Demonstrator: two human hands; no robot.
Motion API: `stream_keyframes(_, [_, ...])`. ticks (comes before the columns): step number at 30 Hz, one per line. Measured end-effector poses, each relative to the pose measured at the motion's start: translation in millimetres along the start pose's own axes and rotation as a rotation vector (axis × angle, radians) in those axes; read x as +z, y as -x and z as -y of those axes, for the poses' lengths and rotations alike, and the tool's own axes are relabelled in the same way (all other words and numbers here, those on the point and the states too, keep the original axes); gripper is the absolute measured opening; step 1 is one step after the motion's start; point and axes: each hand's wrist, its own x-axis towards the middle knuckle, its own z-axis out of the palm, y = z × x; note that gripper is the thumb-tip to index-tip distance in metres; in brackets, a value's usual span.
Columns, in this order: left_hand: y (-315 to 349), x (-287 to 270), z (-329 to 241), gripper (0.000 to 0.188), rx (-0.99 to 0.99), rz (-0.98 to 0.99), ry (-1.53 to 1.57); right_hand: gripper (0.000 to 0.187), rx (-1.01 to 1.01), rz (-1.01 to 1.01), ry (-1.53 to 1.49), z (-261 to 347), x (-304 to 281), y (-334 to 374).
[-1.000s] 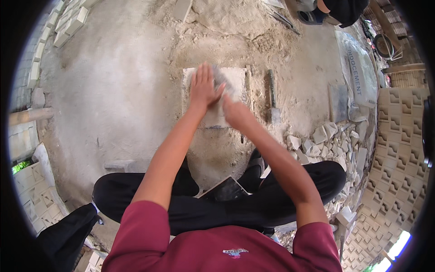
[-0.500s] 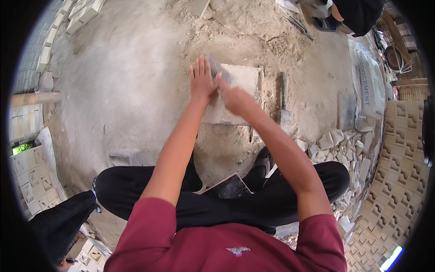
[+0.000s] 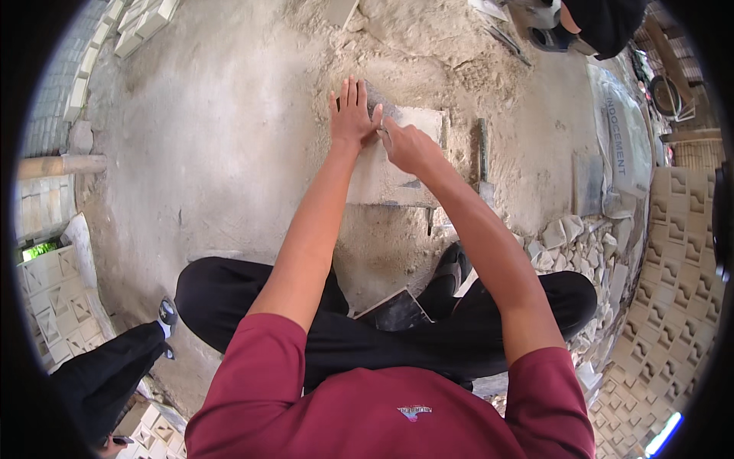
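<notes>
- We judge the step in hand to be levelling: the grey trowel (image 3: 378,99) lies over the far left of the pale mix (image 3: 420,122), set in what looks like a low mould (image 3: 390,204) on the ground before us.
- Our left hand (image 3: 353,118) is flat, palm down, fingers spread, at the trowel's left; it seems to press on it rather than grip it.
- Our right hand (image 3: 411,147) is curled closed, apparently around the trowel's handle, though we see little of that under the fingers.
- Our thumbs come close together.
- The trowel reaches past the mix's far edge; nearer us, a dark patch (image 3: 411,184) marks the surface, perhaps a spot needing work.
- The next move, we think, calls for even pressure from the left and a steady, low-angled stroke from the right; tilting could gouge the mix.
- A bar (image 3: 482,149) lies near the mould's right side, untouched.
</notes>
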Motion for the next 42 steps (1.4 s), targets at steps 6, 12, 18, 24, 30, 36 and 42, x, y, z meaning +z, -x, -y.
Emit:
stream_keyframes(6, [64.0,1.2,-38.8,0.075,-0.012,0.074,0.049,0.058,0.100,0.185,-0.049,-15.4,29.0,61.7])
stream_keyframes(12, [99.0,-20.4,-94.3,0.075,-0.064,0.135,0.071,0.031,0.107,0.196,0.078,-33.0,15.1,122.8])
stream_keyframes(18, [-17.8,9.6,-70.0,0.075,0.044,0.073,0.089,0.030,0.116,0.023,0.061,-45.2,-17.4,37.2])
stream_keyframes(24, [88.1,-5.6,-70.6,0.074,0.002,0.101,0.095,0.031,0.096,0.213,-0.116,-35.0,30.0,95.2])
stream_keyframes(30, [56.2,-5.2,-22.2,0.071,-0.042,-0.059,-0.034,0.059,0.039,0.297,0.025,6.0,1.4,48.4])
stream_keyframes(36, [-0.8,-7.8,-8.8,0.067,-0.091,0.013,0.037,0.055,-0.035,0.121,0.071,-2.0,-5.5,-12.2])
stream_keyframes(42, [130.2,-25.8,-41.7,0.074,-0.084,0.118,-0.007,0.057,-0.011,0.237,-0.118,7.5,27.1,96.1])
